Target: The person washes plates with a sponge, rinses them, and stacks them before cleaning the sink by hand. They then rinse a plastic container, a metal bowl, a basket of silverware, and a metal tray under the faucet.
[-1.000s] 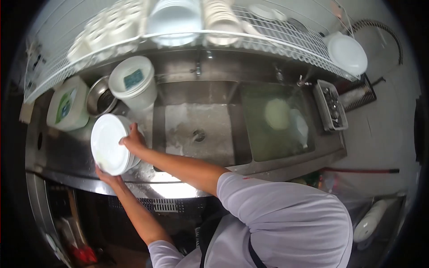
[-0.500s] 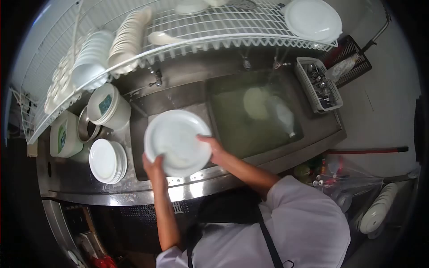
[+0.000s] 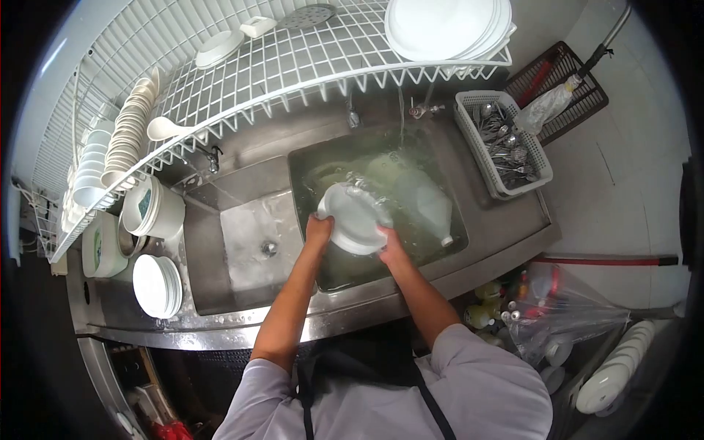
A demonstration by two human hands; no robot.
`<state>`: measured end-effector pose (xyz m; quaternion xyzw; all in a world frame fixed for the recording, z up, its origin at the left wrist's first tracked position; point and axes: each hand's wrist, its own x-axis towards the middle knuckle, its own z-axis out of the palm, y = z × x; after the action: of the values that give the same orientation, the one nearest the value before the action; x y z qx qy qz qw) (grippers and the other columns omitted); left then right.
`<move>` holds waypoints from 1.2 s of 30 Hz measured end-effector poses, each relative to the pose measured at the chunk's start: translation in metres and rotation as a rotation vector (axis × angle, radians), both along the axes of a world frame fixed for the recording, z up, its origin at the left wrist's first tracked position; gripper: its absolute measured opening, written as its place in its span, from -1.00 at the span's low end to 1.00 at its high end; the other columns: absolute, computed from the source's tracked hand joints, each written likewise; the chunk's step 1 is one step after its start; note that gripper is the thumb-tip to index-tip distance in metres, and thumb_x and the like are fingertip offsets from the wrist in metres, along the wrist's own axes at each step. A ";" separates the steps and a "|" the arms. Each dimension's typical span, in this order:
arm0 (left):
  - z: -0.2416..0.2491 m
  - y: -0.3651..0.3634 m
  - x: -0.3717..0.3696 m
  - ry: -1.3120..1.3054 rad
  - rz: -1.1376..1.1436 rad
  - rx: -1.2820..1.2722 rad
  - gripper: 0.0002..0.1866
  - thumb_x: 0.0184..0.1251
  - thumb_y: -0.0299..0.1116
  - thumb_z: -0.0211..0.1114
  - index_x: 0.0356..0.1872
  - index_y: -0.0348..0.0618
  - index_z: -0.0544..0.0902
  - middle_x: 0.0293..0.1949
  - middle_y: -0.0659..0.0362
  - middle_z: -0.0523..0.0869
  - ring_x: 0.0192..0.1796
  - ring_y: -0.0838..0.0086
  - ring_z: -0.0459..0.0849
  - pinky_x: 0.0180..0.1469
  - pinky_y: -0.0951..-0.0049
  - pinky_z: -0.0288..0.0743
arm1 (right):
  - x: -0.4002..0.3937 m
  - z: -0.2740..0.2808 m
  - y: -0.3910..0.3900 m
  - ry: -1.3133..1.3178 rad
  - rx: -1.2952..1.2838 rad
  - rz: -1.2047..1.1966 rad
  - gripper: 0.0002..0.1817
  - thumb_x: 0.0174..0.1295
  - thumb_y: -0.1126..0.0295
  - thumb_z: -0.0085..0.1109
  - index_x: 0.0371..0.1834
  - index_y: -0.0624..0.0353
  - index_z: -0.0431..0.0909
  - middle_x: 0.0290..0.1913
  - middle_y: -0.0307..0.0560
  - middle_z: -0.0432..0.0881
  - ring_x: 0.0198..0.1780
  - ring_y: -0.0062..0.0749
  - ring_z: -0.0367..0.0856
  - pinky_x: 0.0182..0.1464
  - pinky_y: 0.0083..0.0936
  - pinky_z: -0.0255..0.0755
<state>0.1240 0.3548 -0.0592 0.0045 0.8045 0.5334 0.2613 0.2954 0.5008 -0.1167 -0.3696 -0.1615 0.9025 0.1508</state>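
Observation:
Between my two hands is a white plate (image 3: pixel 352 216), tilted and partly under the cloudy water of the right sink basin (image 3: pixel 352 275). My left hand (image 3: pixel 320 229) grips its left edge. On the opposite edge my right hand (image 3: pixel 392 244) is closed, with the fingers partly hidden beneath the rim. Ripples and splashes show at the plate's far side. Just right of it a translucent plastic bottle (image 3: pixel 427 202) lies in the water, its cap toward me. Another pale round shape rests below the surface behind the plate, too blurred to name.
The left basin (image 3: pixel 257 235) has suds around its drain. A stack of white plates (image 3: pixel 157 286) stands on the left counter beside white tubs (image 3: pixel 163 209). Overhead hangs a wire rack (image 3: pixel 293 70) with dishes; a cutlery basket (image 3: pixel 506 147) sits at right.
My hands have carried the plate from above the left basin rightward and down into the water of the right basin. The view has shifted too.

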 end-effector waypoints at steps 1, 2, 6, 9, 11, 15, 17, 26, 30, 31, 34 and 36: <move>0.016 -0.005 0.002 0.006 -0.102 -0.022 -0.44 0.19 -0.34 0.31 0.24 -0.31 0.50 0.05 -0.08 0.70 -0.01 0.12 0.73 0.06 0.27 0.56 | 0.000 -0.008 0.005 -0.046 0.060 -0.045 -0.52 0.24 0.35 0.28 0.23 0.22 0.49 0.10 0.00 0.64 0.17 -0.12 0.61 0.24 -0.15 0.50; 0.033 -0.015 0.005 -0.070 -0.119 0.074 -0.48 0.24 -0.35 0.29 0.24 -0.28 0.52 0.05 -0.05 0.71 -0.02 0.16 0.73 0.03 0.29 0.57 | -0.003 -0.015 0.010 -0.088 0.122 -0.090 -0.52 0.22 0.37 0.29 0.23 0.20 0.50 0.08 -0.02 0.65 0.17 -0.11 0.60 0.24 -0.16 0.49; 0.107 -0.076 0.012 -0.148 -0.104 0.247 -0.65 0.46 -0.38 0.21 0.22 -0.16 0.56 0.04 0.05 0.72 -0.03 0.35 0.75 -0.06 0.40 0.63 | -0.017 -0.064 0.044 -0.292 0.109 -0.088 -0.51 0.23 0.30 0.27 0.24 0.14 0.50 0.11 -0.03 0.63 0.15 -0.11 0.60 0.19 -0.17 0.51; 0.117 -0.157 0.017 -0.030 0.081 0.223 -0.66 0.49 -0.33 0.20 0.19 -0.22 0.55 0.03 0.01 0.72 -0.02 0.30 0.75 -0.06 0.39 0.65 | -0.023 -0.090 0.061 -0.341 0.133 -0.064 -0.53 0.23 0.30 0.26 0.22 0.15 0.52 0.09 -0.03 0.63 0.13 -0.13 0.61 0.16 -0.19 0.52; 0.119 -0.221 0.026 -0.005 0.226 0.186 -0.66 0.50 -0.32 0.18 0.18 -0.24 0.55 0.04 -0.02 0.72 -0.02 0.25 0.76 -0.02 0.35 0.66 | -0.022 -0.106 0.067 -0.366 0.137 -0.045 -0.54 0.24 0.30 0.25 0.21 0.15 0.52 0.08 -0.03 0.64 0.11 -0.14 0.61 0.14 -0.20 0.52; 0.146 -0.310 0.063 0.034 0.487 0.050 -0.69 0.48 -0.35 0.18 0.13 -0.27 0.56 0.01 -0.03 0.73 -0.09 0.26 0.78 -0.11 0.38 0.67 | -0.016 -0.136 0.065 -0.414 0.160 0.005 -0.57 0.25 0.30 0.23 0.18 0.16 0.54 0.05 -0.04 0.65 0.08 -0.16 0.62 0.09 -0.23 0.52; 0.148 -0.355 0.084 0.080 0.555 -0.092 -0.70 0.48 -0.37 0.17 0.13 -0.28 0.55 -0.01 -0.02 0.74 -0.14 0.29 0.79 -0.19 0.43 0.66 | -0.015 -0.147 0.060 -0.452 0.196 0.048 -0.58 0.26 0.30 0.23 0.17 0.17 0.55 0.03 -0.04 0.65 0.07 -0.17 0.62 0.07 -0.24 0.53; 0.148 -0.455 0.156 0.092 0.596 -0.337 -0.72 0.42 -0.46 0.19 0.10 -0.27 0.57 -0.19 0.09 0.75 -0.34 0.47 0.77 -0.39 0.58 0.61 | -0.020 -0.160 0.097 -0.953 1.111 0.760 -0.63 0.28 0.30 0.19 0.12 0.19 0.59 -0.03 -0.05 0.67 0.00 -0.22 0.64 -0.02 -0.30 0.54; 0.156 -0.472 0.168 0.107 0.560 -0.418 -0.71 0.42 -0.46 0.20 0.11 -0.26 0.58 -0.24 0.12 0.75 -0.36 0.52 0.75 -0.41 0.61 0.58 | -0.029 -0.144 0.116 -0.967 1.502 1.026 -0.65 0.29 0.30 0.18 0.10 0.20 0.61 -0.06 -0.06 0.68 -0.03 -0.25 0.65 -0.06 -0.33 0.55; 0.156 -0.477 0.169 0.116 0.551 -0.409 -0.71 0.41 -0.45 0.20 0.11 -0.26 0.58 -0.25 0.13 0.75 -0.36 0.53 0.74 -0.41 0.60 0.57 | -0.033 -0.137 0.117 -0.961 1.601 1.063 -0.65 0.29 0.30 0.17 0.09 0.20 0.62 -0.06 -0.06 0.68 -0.04 -0.25 0.65 -0.07 -0.34 0.55; 0.147 -0.495 0.170 0.137 0.583 -0.411 -0.69 0.41 -0.44 0.21 0.12 -0.26 0.58 -0.28 0.16 0.74 -0.36 0.55 0.72 -0.40 0.59 0.57 | -0.059 -0.107 0.115 -0.871 1.936 1.107 -0.66 0.30 0.30 0.16 0.07 0.21 0.63 -0.09 -0.06 0.68 -0.06 -0.27 0.66 -0.10 -0.36 0.55; 0.137 -0.504 0.163 0.163 0.596 -0.445 -0.69 0.40 -0.42 0.22 0.12 -0.26 0.59 -0.29 0.17 0.73 -0.35 0.56 0.71 -0.39 0.57 0.57 | -0.082 -0.080 0.110 -0.770 2.226 1.003 -0.67 0.31 0.30 0.15 0.06 0.22 0.64 -0.10 -0.06 0.69 -0.08 -0.28 0.66 -0.12 -0.37 0.55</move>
<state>0.2868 -0.1496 0.0775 -0.2442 0.8848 0.3962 0.0245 0.2138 0.6113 -0.1970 -0.1798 -0.9803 0.0743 -0.0344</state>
